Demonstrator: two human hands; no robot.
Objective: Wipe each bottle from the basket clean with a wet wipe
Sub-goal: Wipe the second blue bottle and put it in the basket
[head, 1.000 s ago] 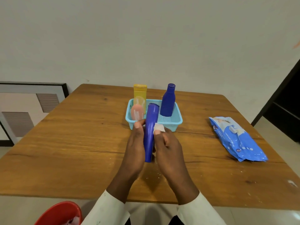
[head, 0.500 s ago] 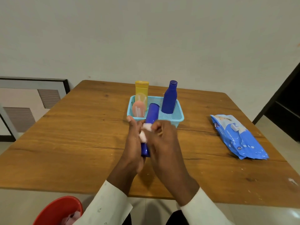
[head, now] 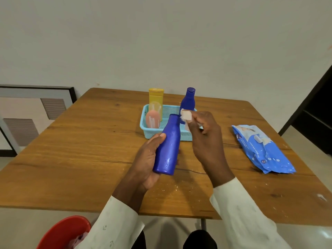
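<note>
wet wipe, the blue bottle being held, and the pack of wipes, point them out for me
wet wipe [head: 186,115], head view, on the crumpled white wad at the fingers.
blue bottle [head: 169,148], head view, mid-body, on the wet side.
pack of wipes [head: 264,150], head view, middle of its blue top face.

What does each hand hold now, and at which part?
Left hand grips the blue bottle round its lower body. Right hand pinches a wet wipe at its crumpled end.

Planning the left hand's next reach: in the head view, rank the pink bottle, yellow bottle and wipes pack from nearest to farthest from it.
From the left hand:
1. Pink bottle, in the basket's front left.
2. Yellow bottle, behind it.
3. Wipes pack, far right on the table.
</note>
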